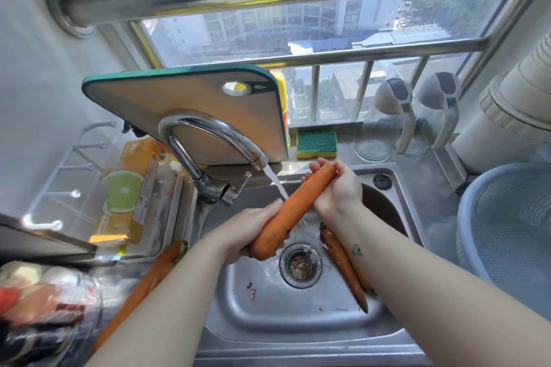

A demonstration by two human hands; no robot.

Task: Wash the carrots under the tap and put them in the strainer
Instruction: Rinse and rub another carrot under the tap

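Observation:
A large orange carrot is held slantwise over the steel sink, under water running from the chrome tap. My left hand grips its thick lower end. My right hand wraps its thin upper end. Two thinner carrots lie on the sink floor right of the drain, partly under my right forearm. Another carrot rests on the counter left of the sink, partly hidden by my left arm. The pale blue strainer sits on the counter at the right.
A teal-edged cutting board leans behind the tap. A green and yellow sponge lies on the sill, with two glass bottles beside it. An orange box and wrapped packages crowd the left counter.

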